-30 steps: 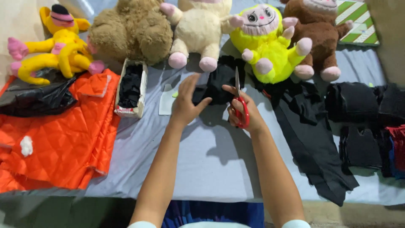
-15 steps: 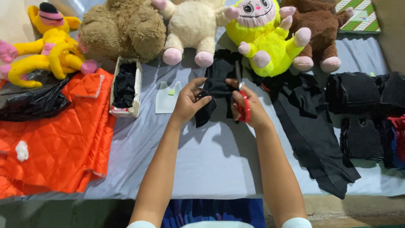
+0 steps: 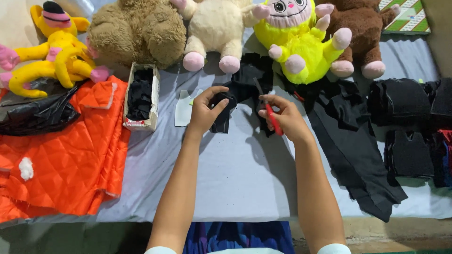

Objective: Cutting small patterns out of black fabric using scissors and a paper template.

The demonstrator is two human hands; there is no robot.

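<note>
My left hand (image 3: 206, 110) pinches a piece of black fabric (image 3: 230, 101) and lifts its lower part off the grey-blue table cover (image 3: 245, 174). My right hand (image 3: 282, 117) grips red-handled scissors (image 3: 268, 106), whose blades point up and left into the black fabric. The fabric runs from between my hands up toward the yellow plush toy (image 3: 294, 40). A small white paper pattern (image 3: 184, 108) lies flat just left of my left hand.
Plush toys line the back: a yellow long-armed one (image 3: 52, 51), a brown bear (image 3: 136, 30), a cream one (image 3: 216, 28), a dark brown one (image 3: 362, 33). Orange quilted fabric (image 3: 61, 155) lies left, beside a box of black scraps (image 3: 140, 96). Black cloth (image 3: 353, 146) and stacked pieces (image 3: 405, 127) lie right.
My left hand has closed on the black fabric and pulled it up. The scissors in my right hand have tipped from upright toward the fabric. The camera has drifted slightly.
</note>
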